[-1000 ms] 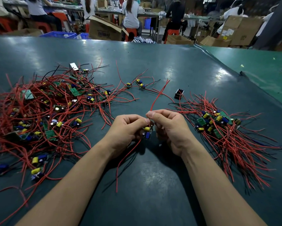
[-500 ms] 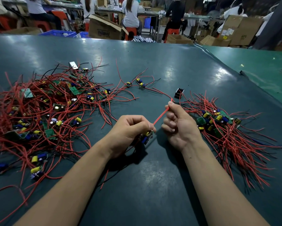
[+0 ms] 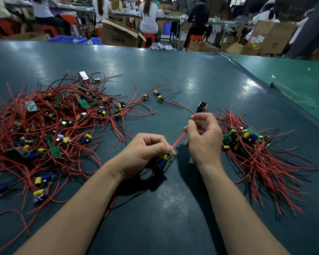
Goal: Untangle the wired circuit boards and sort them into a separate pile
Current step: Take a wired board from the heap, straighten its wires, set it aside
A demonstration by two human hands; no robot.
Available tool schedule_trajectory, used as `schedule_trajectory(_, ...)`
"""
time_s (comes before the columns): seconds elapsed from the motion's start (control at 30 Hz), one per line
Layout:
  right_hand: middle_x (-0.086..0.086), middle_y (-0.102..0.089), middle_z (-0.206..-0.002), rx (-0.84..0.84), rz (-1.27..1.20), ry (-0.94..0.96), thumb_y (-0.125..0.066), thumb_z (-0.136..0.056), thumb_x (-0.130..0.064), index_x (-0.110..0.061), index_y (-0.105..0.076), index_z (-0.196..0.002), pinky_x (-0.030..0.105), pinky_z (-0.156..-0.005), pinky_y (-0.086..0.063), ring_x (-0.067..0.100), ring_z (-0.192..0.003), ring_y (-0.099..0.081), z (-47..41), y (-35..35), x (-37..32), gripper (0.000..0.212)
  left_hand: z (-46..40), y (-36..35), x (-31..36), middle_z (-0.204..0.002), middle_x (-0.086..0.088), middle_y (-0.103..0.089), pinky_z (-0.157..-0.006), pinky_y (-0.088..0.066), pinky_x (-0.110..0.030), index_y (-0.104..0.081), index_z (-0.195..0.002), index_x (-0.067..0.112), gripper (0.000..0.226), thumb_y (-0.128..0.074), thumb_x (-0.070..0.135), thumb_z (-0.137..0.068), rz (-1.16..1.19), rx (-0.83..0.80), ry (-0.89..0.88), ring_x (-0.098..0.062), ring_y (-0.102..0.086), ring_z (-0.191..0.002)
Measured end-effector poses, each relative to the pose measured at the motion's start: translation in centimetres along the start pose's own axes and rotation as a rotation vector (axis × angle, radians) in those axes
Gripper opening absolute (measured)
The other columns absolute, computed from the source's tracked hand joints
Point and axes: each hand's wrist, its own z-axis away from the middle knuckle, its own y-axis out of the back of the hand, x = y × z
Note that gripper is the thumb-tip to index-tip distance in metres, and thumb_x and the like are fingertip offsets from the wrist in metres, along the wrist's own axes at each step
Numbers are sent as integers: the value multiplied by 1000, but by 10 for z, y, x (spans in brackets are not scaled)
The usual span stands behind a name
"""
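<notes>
Between tangled red-wire heap [image 3: 50, 126] and sorted pile [image 3: 256, 150] on dark green bench [image 3: 173, 80]: left hand [image 3: 145, 153] gripping small green circuit board [image 3: 165, 159], right hand [image 3: 204, 135] pinching its taut red wire [image 3: 179, 138], hands apart.

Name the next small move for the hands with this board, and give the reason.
Probably carry the circuit board right onto the sorted pile. The left hand grips it while the right hand pinches its red wire, drawn straight between them. It hangs apart from the tangled heap, so it looks free.
</notes>
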Motion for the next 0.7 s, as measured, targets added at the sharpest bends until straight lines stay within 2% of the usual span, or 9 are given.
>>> schedule_trajectory(0.1,6,-71,-71,-29,-173,-122,-62,-92,-5,-16,-57,-84,19,-36,-38,12,-37,-51,-1,2,-2,15,0,0,1,-69,3,-69,-59,-42,-16,-71,-59,20,12,-69,31,-65,18,5,1,-5,-55,-60)
schedule_trajectory(0.2,6,-73,-70,-25,-200,-156,-64,-92,-6,-14,-53,-80,19,-35,-36,14,-32,-48,-2,3,-2,18,1,1,1,-69,2,-69,-58,-42,-16,-71,-58,20,10,-71,23,-68,22,5,13,-5,-54,-59)
schedule_trajectory(0.37,2,-70,-63,33,-36,-58,-59,-90,-7,-19,-43,-72,21,-36,-37,17,-31,-52,0,3,-2,27,1,-1,2,-65,3,-68,-53,-40,-13,-70,-58,17,14,-67,14,-72,27,1,20,-4,-52,-54)
schedule_trajectory(0.43,2,-69,-59,54,-57,-106,-59,-90,-8,-18,-43,-71,21,-35,-36,17,-31,-52,-3,5,-1,27,1,-1,3,-63,4,-67,-50,-39,-12,-71,-59,15,17,-63,12,-75,12,3,21,-3,-51,-52)
schedule_trajectory(0.5,2,-67,-55,50,-148,-192,-59,-93,-9,-15,-44,-73,21,-33,-35,14,-30,-49,-5,7,-1,26,2,-2,4,-64,3,-66,-50,-37,-15,-72,-61,17,11,-69,19,-71,-9,7,37,-5,-49,-53)
schedule_trajectory(0.57,3,-66,-53,26,-265,-251,-58,-96,-10,-13,-44,-77,19,-31,-34,13,-29,-47,-6,8,-2,24,2,-2,3,-64,2,-64,-50,-35,-20,-74,-62,19,14,-72,33,-64,-19,26,41,-9,-48,-55)
schedule_trajectory(0.63,3,-65,-53,-7,-342,-309,-57,-99,-20,-11,-47,-82,18,-31,-34,13,-30,-48,-7,7,-4,22,1,-3,1,-64,-1,-63,-53,-35,-23,-75,-65,17,19,-74,35,-62,35,93,35,-14,-47,-57)
schedule_trajectory(0.7,2,-61,-49,-107,-349,-425,-54,-99,-39,-11,-53,-85,16,-32,-32,13,-30,-47,-7,7,-8,32,-1,-4,0,-66,-6,-61,-54,-32,-24,-77,-69,15,15,-82,28,-63,119,210,16,-18,-43,-60)
